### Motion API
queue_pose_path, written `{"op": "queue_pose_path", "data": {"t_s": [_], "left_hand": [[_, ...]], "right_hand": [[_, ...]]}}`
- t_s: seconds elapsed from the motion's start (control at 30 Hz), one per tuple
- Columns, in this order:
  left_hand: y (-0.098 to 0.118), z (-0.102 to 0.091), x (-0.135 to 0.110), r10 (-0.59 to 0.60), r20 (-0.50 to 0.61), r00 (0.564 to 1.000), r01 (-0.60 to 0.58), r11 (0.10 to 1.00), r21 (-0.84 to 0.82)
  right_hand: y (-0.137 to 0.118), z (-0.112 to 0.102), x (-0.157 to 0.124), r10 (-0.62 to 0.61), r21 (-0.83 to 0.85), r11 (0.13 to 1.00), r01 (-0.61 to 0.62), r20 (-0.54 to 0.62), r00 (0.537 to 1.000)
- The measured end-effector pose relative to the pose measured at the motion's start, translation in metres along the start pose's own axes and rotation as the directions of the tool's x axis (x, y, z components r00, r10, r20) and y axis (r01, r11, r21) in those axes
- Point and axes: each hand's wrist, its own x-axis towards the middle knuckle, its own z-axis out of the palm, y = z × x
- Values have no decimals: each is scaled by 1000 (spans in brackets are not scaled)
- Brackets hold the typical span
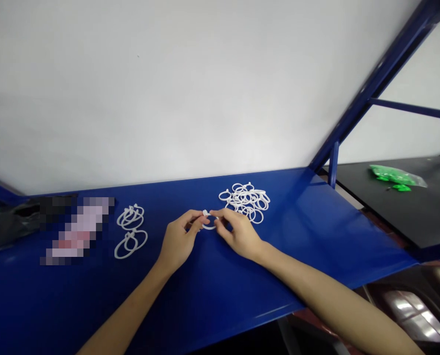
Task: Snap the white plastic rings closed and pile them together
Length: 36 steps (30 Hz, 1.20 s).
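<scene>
Between my two hands, above the middle of the blue tabletop (205, 291), is a thin white ring (209, 228) that looks like plastic, with a small knob at its top. My left hand (179, 239) pinches it near the knob between thumb and fingers. From the other side, my right hand (240, 234) grips it with thumb and forefinger; its fingertips partly cover the ring. Just beyond my right hand lies a loose heap of similar white rings (247, 197). Left of my left hand are several more white rings (131, 217), some overlapping.
At the far left lie a black bag (5, 227) and a pixelated pinkish item (84, 224). A white wall (190, 98) backs the tabletop. Blue frame posts (371, 88) rise at right, beside a black table (400, 212) with a clear bag of green pieces (395, 175).
</scene>
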Motion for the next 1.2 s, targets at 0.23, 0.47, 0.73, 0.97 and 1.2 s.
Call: {"op": "queue_pose_path", "data": {"t_s": [0.23, 0.47, 0.73, 0.97, 1.2], "left_hand": [[4, -2, -8, 114, -25, 993, -108, 977, 186], [4, -5, -4, 214, 49, 976, -219, 929, 298], [-8, -63, 15, 141, -120, 983, 11, 600, 800], [-32, -103, 16, -73, -296, 952, 303, 337, 892], [-39, -100, 17, -72, -256, 964, 265, 326, 907]], "right_hand": [[-4, -2, -4, -110, -96, 988, 121, 108, 988], [-4, -4, -2, -123, -148, 978, 146, 151, 981], [35, -55, 54, 90, -414, 893, -176, -219, 971], [73, -69, 97, 377, -576, 746, -335, -49, 925], [71, -63, 96, 313, -628, 729, -272, -48, 948]]}}
